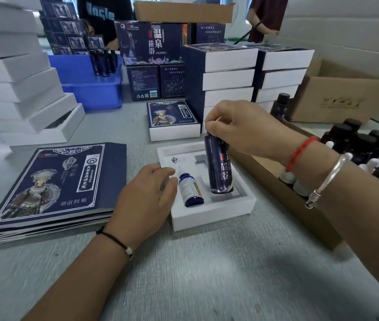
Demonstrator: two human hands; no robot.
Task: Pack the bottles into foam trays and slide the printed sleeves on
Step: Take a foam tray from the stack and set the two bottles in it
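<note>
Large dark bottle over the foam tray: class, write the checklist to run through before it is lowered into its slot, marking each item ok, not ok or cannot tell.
1. Right hand grips the large dark bottle by its cap: ok.
2. Bottle base sits over the right-hand slot of the foam tray: ok.
3. Slot free of objects: cannot tell, the bottle hides it.
4. Small blue bottle already lies in the left slot: ok.
5. Left hand rests at the tray's left edge, steadying it: ok.
6. Printed sleeves stacked left of the tray: ok.

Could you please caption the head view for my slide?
Right hand lowers a large bottle into the foam tray; left hand steadies it.
</note>
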